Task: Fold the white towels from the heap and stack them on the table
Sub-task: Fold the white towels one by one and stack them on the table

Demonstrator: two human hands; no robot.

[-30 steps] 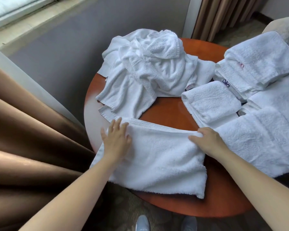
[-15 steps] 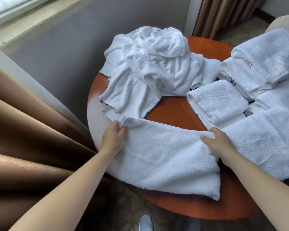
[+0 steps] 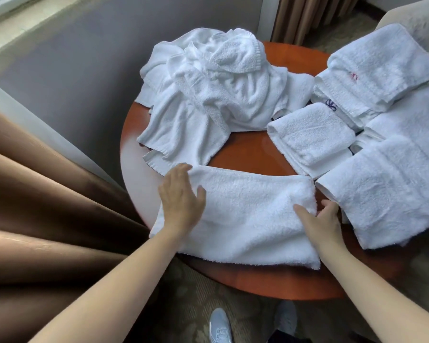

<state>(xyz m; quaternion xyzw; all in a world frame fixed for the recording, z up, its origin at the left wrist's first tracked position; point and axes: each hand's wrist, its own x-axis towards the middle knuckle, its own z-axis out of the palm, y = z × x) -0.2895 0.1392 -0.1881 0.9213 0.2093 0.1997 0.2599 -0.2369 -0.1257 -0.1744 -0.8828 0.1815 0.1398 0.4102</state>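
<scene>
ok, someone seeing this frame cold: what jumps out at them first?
The crumpled heap of white towels at the back of the round red-brown table draws the eye first. At the near edge a towel lies flat, the left hand pressing its left end and the right hand gripping its right end. Folded towels fill the table's right side.

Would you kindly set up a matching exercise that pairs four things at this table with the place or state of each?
Things:
1. heap
2. towel
3. left hand
4. right hand

Place or state:
a. grips the towel's right end
b. crumpled, far side of the table
c. flat on the towel's left end
d. lies along the table's near edge

Pairs: 1-b, 2-d, 3-c, 4-a
</scene>
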